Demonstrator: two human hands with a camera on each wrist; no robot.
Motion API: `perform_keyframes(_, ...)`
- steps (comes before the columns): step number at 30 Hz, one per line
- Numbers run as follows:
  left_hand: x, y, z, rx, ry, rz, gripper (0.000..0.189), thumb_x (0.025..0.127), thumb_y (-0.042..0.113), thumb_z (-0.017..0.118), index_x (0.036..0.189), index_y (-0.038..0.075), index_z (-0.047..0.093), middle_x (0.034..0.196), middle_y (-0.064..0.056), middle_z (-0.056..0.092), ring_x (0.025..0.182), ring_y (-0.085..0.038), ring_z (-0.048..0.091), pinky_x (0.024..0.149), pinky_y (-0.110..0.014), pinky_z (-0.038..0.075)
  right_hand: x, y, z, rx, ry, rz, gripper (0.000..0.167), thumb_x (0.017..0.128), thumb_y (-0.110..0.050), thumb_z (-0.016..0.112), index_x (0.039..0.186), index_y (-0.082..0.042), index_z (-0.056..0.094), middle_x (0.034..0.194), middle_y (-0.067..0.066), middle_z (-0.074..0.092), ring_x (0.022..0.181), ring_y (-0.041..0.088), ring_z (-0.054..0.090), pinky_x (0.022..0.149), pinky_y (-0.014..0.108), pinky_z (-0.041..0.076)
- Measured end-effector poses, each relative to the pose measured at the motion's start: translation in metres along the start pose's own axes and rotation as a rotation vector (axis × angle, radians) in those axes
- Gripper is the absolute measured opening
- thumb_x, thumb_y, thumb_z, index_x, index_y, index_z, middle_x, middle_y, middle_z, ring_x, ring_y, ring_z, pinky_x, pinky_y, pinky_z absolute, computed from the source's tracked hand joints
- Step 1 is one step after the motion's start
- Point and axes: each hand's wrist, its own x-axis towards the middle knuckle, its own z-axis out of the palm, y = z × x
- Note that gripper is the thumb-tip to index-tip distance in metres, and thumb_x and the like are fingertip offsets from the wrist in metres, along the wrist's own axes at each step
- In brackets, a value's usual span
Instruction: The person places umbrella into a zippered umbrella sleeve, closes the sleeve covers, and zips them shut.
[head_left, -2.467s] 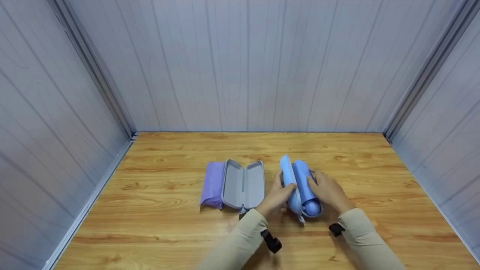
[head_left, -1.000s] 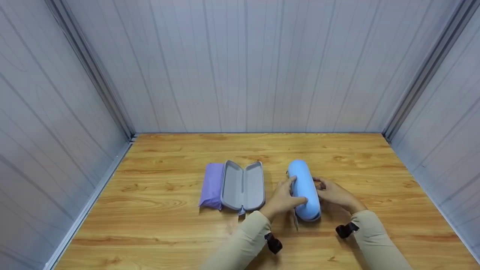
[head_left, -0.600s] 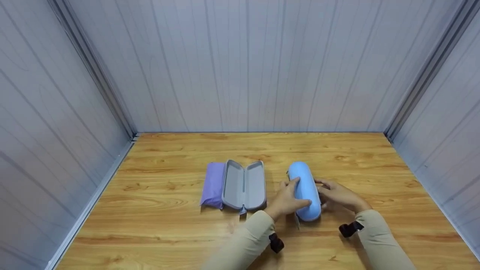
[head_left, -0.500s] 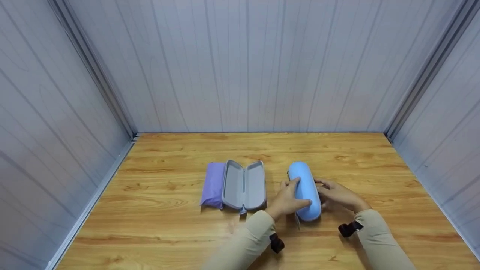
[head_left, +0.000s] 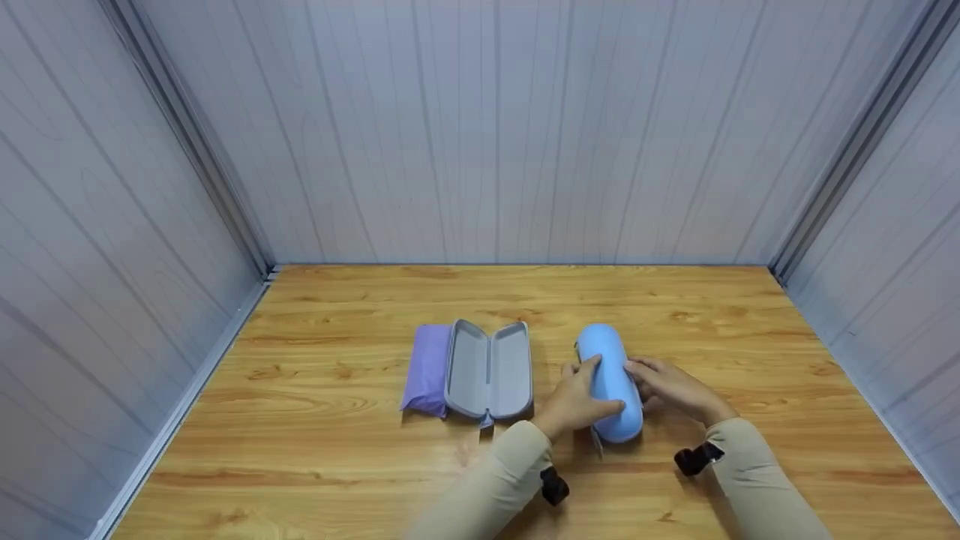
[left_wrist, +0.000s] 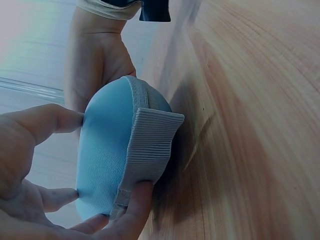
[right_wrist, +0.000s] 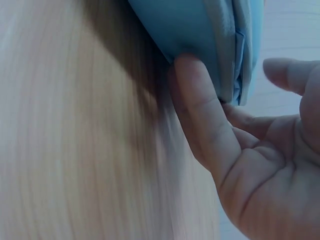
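A light-blue hard-shell case (head_left: 604, 341) lies with its lid down, right of centre on the wooden table. My left hand (head_left: 574, 401) grips its left side, with fingertips and thumb spread over the shell. In the left wrist view, a ribbed grey tab (left_wrist: 152, 140) hangs at the end of the case, and one fingertip touches it. My right hand (head_left: 679, 391) is at the right side. In the right wrist view, its long fingers (right_wrist: 200, 95) touch the lower shell beside the grey rim (right_wrist: 225, 55), while the thumb (right_wrist: 287, 75) stands apart. The inside of the case is hidden.
Left of the blue case, a grey case (head_left: 510, 367) lies spread open, its hinge in the middle. A purple packet (head_left: 427, 367) lies against its left side. Pale panel walls (head_left: 480, 150) enclose the table (head_left: 337, 465) at the back and sides.
The blue case's lid, raised earlier over a blue rolled object, has come down over it. My right thumb has since moved up to the case's right edge; the left hand keeps its hold.
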Motion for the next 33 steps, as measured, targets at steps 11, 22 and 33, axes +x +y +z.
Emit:
perform_keyframes(11,-0.001,0.002,0.000,0.043,-0.001,0.010,0.086,0.084,0.038,0.081,0.155,0.015,0.038,0.135,-0.013,0.041,0.115,-0.028,0.055,0.094,-0.043,0.053,0.000,-0.002,0.010,-0.038,0.066,0.061,0.089,0.100,-0.048,0.058,0.157,0.003,0.012,0.145,0.029,0.044,0.114,0.032,0.059,0.092,0.044,0.052)
perform_keyframes(22,-0.005,0.001,-0.003,0.093,-0.016,0.035,0.089,0.082,0.041,0.083,0.153,0.013,0.037,0.142,-0.018,0.037,0.115,-0.027,0.056,0.090,-0.038,0.054,0.001,0.000,0.017,0.011,0.037,0.046,0.089,0.099,-0.042,0.062,0.158,-0.001,0.011,0.153,0.034,0.030,0.131,0.042,0.047,0.098,0.049,0.049)
perform_keyframes(33,-0.007,0.003,-0.010,0.265,-0.055,0.077,0.088,0.085,0.050,0.077,0.153,0.013,0.037,0.158,-0.027,0.019,0.115,-0.030,0.059,0.086,-0.035,0.055,0.001,0.001,0.018,0.050,-0.012,0.041,0.087,0.099,-0.040,0.061,0.157,0.000,0.010,0.154,0.033,0.026,0.134,0.045,0.041,0.100,0.051,0.048)
